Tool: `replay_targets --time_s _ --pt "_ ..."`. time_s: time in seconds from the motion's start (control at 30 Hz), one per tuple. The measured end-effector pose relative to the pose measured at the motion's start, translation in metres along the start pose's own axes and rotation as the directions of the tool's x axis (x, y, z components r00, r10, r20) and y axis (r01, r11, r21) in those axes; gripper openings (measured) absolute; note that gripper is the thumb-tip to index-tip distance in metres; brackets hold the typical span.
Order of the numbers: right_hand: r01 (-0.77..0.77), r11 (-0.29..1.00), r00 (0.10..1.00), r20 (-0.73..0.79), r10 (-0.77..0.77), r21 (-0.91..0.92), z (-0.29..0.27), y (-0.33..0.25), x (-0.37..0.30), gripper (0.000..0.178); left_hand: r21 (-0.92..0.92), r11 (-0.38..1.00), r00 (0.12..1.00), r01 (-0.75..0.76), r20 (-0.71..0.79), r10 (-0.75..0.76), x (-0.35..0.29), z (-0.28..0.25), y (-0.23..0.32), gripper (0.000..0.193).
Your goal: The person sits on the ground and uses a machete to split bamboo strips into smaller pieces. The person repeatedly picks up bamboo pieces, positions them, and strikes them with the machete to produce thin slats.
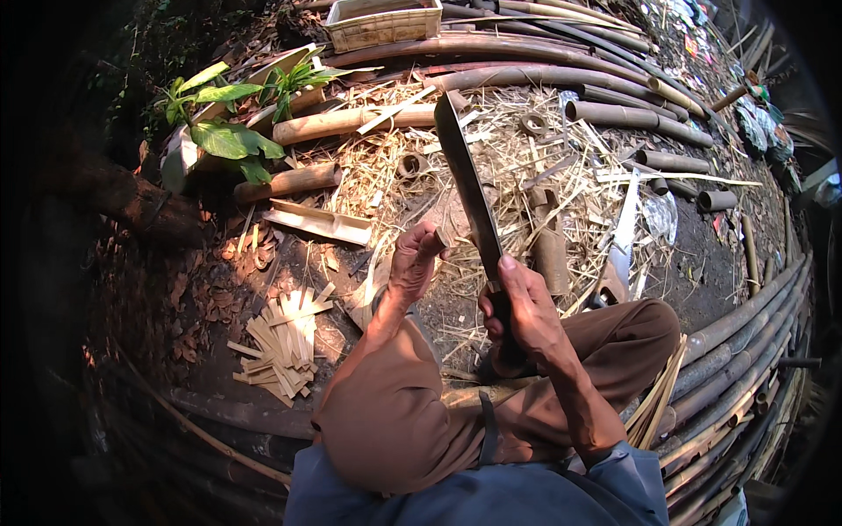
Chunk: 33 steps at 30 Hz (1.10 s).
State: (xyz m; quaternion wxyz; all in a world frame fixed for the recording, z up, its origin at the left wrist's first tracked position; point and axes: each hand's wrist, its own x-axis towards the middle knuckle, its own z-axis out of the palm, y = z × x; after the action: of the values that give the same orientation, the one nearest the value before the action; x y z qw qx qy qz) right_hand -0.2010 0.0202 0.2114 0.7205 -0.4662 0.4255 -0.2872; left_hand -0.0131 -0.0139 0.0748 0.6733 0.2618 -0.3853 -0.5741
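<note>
My right hand [528,307] is wrapped round the dark handle of a machete [469,175]. Its long, broad, dark blade points up and away, leaning slightly left. Just left of the blade is my left hand [416,263], raised above my bent knee with its fingers curled together. A small dull-brown end [441,238] shows at its fingertips; what it belongs to I cannot make out. Below and left of that hand, a heap of flat, pale bamboo strips [285,342] lies on the ground. A split bamboo half [320,222] rests farther off, hollow side up.
Bamboo shavings [386,175] litter the ground ahead. A handsaw [624,232] lies to the right, beside a brown bamboo tube [549,245]. Long bamboo poles [544,76] are stacked at the back, others [745,329] at right. A plastic crate [383,24] and leafy plant [230,136] stand far left.
</note>
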Motion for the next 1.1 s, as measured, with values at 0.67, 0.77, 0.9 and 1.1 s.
replay_targets --time_s 0.67,0.77,0.9,1.1 --pt "-0.089 0.995 0.993 0.069 0.092 -0.042 0.004 -0.006 0.000 0.044 0.039 0.997 0.997 0.070 0.041 -0.071 0.000 0.005 -0.005 0.033" --pt "-0.128 0.991 0.990 0.061 0.127 0.022 0.006 -0.013 -0.004 0.046 0.047 0.996 0.996 0.072 0.041 -0.074 -0.002 0.005 -0.005 0.034" --pt "-0.117 0.993 0.992 0.049 0.117 -0.002 0.008 -0.008 -0.004 0.047 0.039 0.997 0.996 0.069 0.045 -0.071 -0.003 0.008 -0.005 0.035" --pt "0.038 0.973 0.999 0.040 -0.030 -0.228 0.008 -0.006 -0.005 0.048 0.017 0.999 0.998 0.040 0.042 -0.040 0.001 0.012 -0.005 0.035"
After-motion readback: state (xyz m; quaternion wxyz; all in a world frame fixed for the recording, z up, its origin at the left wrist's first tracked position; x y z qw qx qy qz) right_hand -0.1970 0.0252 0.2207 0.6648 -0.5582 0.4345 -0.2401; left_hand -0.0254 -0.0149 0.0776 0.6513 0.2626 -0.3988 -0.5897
